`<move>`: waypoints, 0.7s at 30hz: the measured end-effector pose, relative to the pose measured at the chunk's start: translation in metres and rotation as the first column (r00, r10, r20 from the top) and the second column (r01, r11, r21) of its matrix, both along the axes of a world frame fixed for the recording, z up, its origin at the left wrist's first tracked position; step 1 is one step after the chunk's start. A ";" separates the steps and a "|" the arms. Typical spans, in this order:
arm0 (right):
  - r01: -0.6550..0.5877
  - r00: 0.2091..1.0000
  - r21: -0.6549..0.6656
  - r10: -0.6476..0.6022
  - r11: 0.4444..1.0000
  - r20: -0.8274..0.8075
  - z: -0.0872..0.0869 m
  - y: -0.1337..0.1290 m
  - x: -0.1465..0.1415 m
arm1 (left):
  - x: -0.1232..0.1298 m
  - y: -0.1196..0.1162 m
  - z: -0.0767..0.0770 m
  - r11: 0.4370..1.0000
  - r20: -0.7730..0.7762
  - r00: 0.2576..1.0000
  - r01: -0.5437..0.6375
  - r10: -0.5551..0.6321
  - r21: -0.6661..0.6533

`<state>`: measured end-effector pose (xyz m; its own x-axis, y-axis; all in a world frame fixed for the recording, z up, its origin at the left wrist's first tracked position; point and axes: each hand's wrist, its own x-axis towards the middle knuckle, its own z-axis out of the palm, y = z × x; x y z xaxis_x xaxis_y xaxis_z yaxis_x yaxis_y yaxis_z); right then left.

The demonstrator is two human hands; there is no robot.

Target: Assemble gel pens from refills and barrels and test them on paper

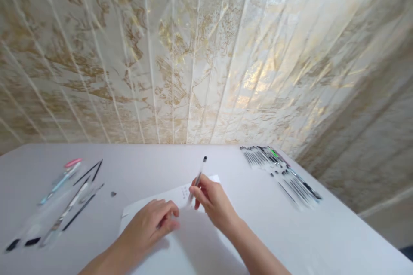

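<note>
A clear pen with a dark end [204,160] stands tilted over the paper, held between the thumb and fingers of my right hand [209,200]. Its lower tip is blurred near the sheet. My left hand [151,220] is curled over the left part of the white paper [138,207], with a small dark thing partly visible between its thumb and fingers; too little of it shows to name. Small dark writing [185,192] is on the paper just left of the pen.
Rows of pens and thin refills [254,157] lie at the right, beside small black caps [276,173]. On the left are a pink and blue pen [61,184], black sticks [79,212], black pieces [32,242] and a small grey piece [113,194]. A patterned curtain [171,60] hangs behind the white table [142,163].
</note>
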<state>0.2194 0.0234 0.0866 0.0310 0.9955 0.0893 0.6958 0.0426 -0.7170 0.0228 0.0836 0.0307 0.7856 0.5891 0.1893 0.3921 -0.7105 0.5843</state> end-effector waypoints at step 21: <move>0.721 0.389 -0.107 -0.273 0.684 0.880 -0.012 -0.094 0.231 | 0.005 -0.012 0.018 0.995 -0.111 0.989 -0.101 0.098 -0.022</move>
